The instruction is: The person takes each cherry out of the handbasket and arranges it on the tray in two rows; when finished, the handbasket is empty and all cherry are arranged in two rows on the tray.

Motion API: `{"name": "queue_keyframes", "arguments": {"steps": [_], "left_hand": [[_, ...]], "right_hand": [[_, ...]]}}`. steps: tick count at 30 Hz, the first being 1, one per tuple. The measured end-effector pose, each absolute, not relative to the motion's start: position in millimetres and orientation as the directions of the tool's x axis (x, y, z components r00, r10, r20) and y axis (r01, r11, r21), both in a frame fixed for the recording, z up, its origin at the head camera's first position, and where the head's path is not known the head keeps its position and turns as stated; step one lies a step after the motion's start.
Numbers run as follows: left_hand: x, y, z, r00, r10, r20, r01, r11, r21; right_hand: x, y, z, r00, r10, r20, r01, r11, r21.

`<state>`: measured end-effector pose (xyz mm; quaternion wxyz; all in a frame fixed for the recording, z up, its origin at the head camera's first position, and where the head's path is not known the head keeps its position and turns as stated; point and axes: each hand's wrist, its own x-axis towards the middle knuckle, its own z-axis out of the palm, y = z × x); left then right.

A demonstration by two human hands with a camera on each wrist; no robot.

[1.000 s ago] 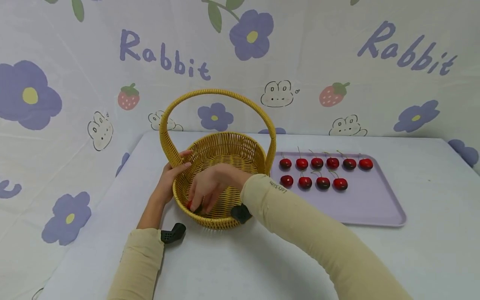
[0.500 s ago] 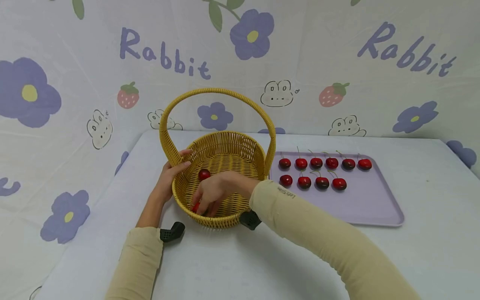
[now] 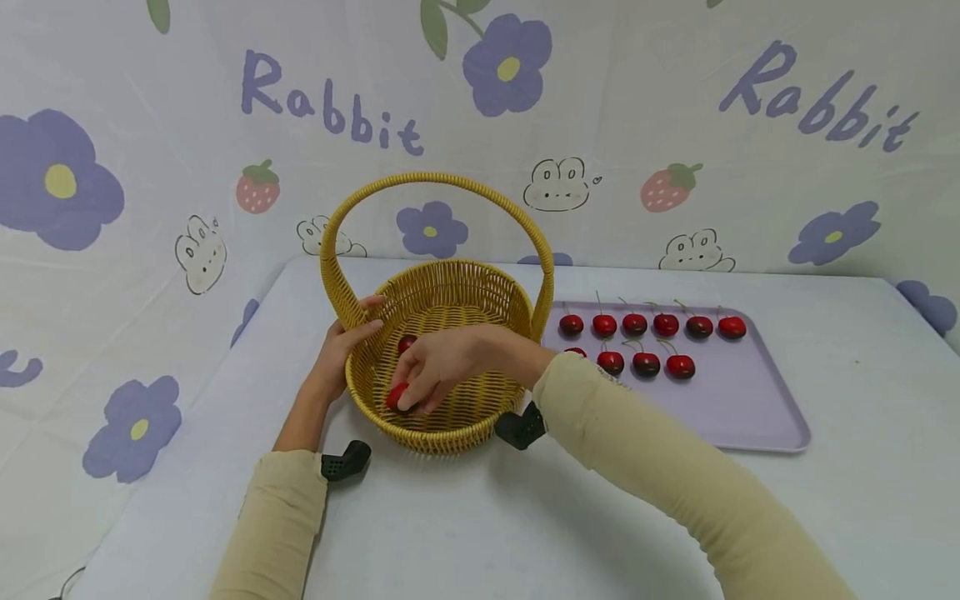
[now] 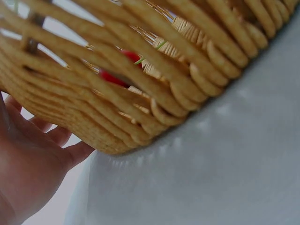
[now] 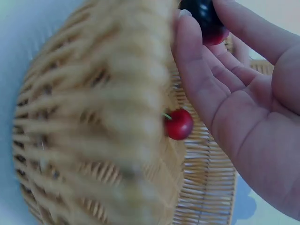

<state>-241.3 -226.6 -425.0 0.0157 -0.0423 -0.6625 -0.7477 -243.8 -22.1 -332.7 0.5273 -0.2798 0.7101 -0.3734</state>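
Note:
My left hand (image 3: pixel 330 358) holds the left side of a yellow woven basket (image 3: pixel 442 437), beside the foot of its tall handle. In the left wrist view, its fingers (image 4: pixel 58 136) lie against the outer wall. Inside the basket, near its front left, my right hand (image 3: pixel 442 367) pinches a cherry (image 3: pixel 396 397) between thumb and fingers. That cherry (image 5: pixel 213 28) looks dark with a red patch in the right wrist view. Another cherry (image 3: pixel 407 343), red with a green stem, lies in the basket, partly covered by the right hand in the head view.
Right of the basket, a lilac tray (image 3: pixel 750 408) bears two rows of stemmed cherries (image 3: pixel 646 364). My right sleeve (image 3: pixel 645 433) passes over its near left part. A white-covered table (image 3: pixel 420 533) lies beneath, with a printed cloth (image 3: pixel 480 150) behind.
The right hand has lifted a little from the basket's front left, bringing the pinched cherry up and slightly rightward. The other cherry has come into view behind it. My left hand stays in place.

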Motion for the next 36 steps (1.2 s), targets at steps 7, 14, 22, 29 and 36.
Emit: {"name": "queue_keyframes", "arguments": {"steps": [7, 14, 22, 29, 36], "left_hand": [[-241, -225, -423, -0.997, 0.034, 0.073, 0.068, -0.137, 0.988], [-240, -225, -423, -0.997, 0.03, 0.07, 0.065, -0.148, 0.987], [-240, -224, -421, -0.997, 0.03, 0.068, 0.063, -0.151, 0.986], [-241, -224, -420, -0.997, 0.035, 0.073, 0.066, -0.156, 0.986], [-241, -225, -423, -0.997, 0.028, 0.073, 0.069, -0.136, 0.988]], "right_hand": [[-246, -1, -325, -0.358, -0.813, -0.459, -0.047, 0.507, -0.861], [-243, 17, -322, -0.402, -0.834, -0.379, -0.084, 0.445, -0.891], [-240, 42, -313, -0.452, -0.83, -0.327, -0.008, 0.371, -0.929], [-232, 62, -310, -0.494, -0.828, -0.265, -0.077, 0.345, -0.936], [-220, 81, -315, -0.501, -0.841, -0.204, -0.148, 0.315, -0.937]]}}
